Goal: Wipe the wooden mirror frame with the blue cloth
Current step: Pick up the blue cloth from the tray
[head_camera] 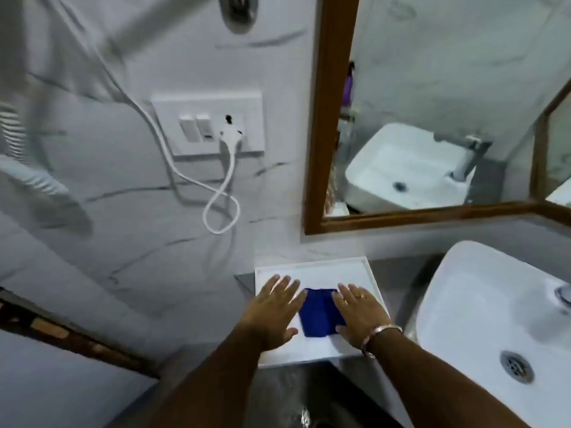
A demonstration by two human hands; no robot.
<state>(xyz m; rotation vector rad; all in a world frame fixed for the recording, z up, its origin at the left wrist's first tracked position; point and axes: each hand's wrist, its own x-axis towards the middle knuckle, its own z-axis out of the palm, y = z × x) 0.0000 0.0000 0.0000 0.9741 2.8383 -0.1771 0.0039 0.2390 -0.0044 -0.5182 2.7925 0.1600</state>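
A folded blue cloth (319,313) lies flat on a white tray (312,268) on the counter below the mirror. My left hand (275,310) rests palm down just left of the cloth, fingers spread. On the cloth's right side lies my right hand (360,310), also flat with fingers apart, its inner edge over the cloth's border. Neither hand grips the cloth. The wooden mirror frame (324,118) hangs on the marble wall above, its left side and bottom rail in view.
A white basin (482,307) with a metal drain sits at the right. A switch plate (210,125) with a plugged-in white cable (222,205) is on the wall to the left of the mirror. A white appliance hangs at far left.
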